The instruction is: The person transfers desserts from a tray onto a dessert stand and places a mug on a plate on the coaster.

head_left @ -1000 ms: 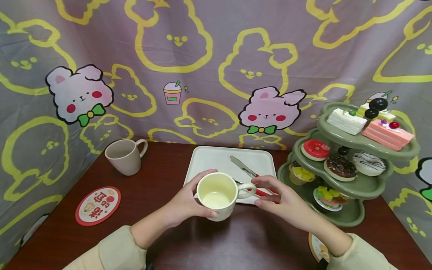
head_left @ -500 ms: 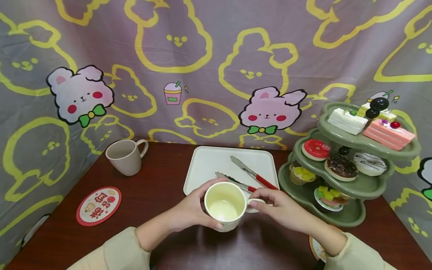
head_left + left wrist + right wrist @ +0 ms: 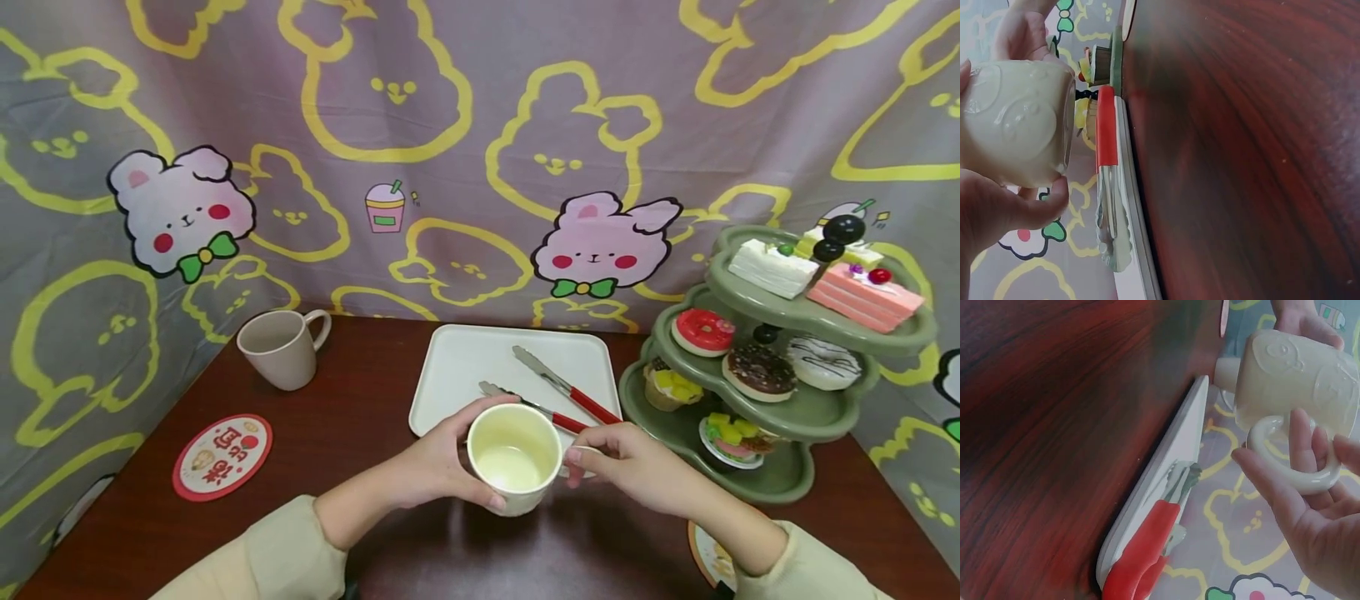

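Note:
A cream mug (image 3: 517, 446) with raised patterns on its outside is held up over the near middle of the table, its mouth tipped toward the head camera. My left hand (image 3: 442, 467) grips the mug's body from the left, thumb on the near side and fingers behind. From the right, my right hand (image 3: 633, 467) holds the handle (image 3: 1316, 480), with fingers passed through the loop in the right wrist view. The inside of the mug looks pale yellow. Just behind the mug, red-handled metal tongs (image 3: 596, 406) lie on a white tray (image 3: 457, 358).
A taupe mug (image 3: 281, 357) stands at the back left, with a red-rimmed round coaster (image 3: 223, 457) in front. On the right stands a green three-tier stand (image 3: 791, 482) bearing cakes, donuts and cupcakes. Another coaster (image 3: 708, 554) lies partly under my right forearm. A patterned cloth (image 3: 450, 100) hangs behind.
The mug has moved right and toward me, and its mouth faces the head camera more. My right hand has closed from beside the handle to holding it. The tongs show more.

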Motion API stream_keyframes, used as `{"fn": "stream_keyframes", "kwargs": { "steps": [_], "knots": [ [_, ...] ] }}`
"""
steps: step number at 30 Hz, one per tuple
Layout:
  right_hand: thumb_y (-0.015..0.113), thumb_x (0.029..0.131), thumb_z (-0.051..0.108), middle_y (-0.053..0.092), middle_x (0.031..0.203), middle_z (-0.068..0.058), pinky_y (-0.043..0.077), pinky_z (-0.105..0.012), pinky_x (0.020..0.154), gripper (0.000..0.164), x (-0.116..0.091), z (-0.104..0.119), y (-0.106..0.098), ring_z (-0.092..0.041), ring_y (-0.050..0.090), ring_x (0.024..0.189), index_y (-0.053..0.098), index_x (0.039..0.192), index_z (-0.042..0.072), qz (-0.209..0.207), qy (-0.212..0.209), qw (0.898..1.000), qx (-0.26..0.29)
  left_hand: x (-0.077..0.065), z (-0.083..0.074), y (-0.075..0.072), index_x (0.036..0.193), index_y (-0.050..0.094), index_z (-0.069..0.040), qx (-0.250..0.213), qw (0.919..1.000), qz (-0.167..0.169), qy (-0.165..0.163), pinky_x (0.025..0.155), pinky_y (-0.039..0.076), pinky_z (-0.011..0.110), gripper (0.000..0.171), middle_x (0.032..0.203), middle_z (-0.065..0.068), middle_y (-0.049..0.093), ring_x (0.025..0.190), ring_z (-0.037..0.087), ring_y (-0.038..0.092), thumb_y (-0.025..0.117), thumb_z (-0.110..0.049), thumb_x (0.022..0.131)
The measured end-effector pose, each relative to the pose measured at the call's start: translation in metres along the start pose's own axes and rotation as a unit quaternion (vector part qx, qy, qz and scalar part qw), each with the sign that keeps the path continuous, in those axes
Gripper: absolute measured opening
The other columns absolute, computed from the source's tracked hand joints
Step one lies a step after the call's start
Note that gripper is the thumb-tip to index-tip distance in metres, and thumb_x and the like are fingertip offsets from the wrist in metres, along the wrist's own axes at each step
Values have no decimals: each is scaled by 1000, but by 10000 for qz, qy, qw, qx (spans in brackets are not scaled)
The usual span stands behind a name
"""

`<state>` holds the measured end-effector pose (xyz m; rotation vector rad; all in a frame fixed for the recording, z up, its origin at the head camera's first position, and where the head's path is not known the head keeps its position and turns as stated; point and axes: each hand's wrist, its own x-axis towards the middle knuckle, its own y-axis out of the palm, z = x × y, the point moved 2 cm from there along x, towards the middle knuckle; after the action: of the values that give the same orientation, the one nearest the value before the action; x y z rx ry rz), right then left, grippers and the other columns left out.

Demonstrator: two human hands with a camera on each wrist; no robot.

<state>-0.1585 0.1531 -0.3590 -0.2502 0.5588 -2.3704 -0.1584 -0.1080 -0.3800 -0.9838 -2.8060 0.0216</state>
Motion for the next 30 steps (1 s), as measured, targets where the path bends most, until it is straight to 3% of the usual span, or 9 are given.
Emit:
{"fn": "stream_keyframes", "kwargs": {
  "steps": [9,16,22,30],
  "knots": [
    [58,105,15,70,85,2,62,-39,79,23,-12,2,-5,-15,69,88,72,97,-2,-251,200,9995,60,8,1,7,157,36,-10,-17,9996,275,-103,98,54,48,100,140,13,52,120,31,54,86,6,72],
    [57,106,15,70,88,-2,62,-38,80,24,-21,7,-12,-17,70,89,71,99,-3,-416,354,9980,330,8,-4,-1,154,40,-7,-128,9994,294,141,99,54,45,89,145,14,50,129,30,51,86,0,79],
    [55,106,12,70,89,-2,62,-37,79,24,-29,10,-21,-15,70,89,71,100,-5,-518,389,9975,287,1,-10,-10,150,47,-6,286,9995,68,109,99,53,49,75,147,11,53,133,29,53,83,-7,84],
    [51,107,8,71,90,-1,61,-33,77,24,-41,11,-31,-11,69,91,71,102,-4,-715,265,9971,29,-3,-18,-12,149,50,-11,730,9970,226,139,101,50,56,71,147,4,55,132,27,55,83,-9,85]
  ]
}}
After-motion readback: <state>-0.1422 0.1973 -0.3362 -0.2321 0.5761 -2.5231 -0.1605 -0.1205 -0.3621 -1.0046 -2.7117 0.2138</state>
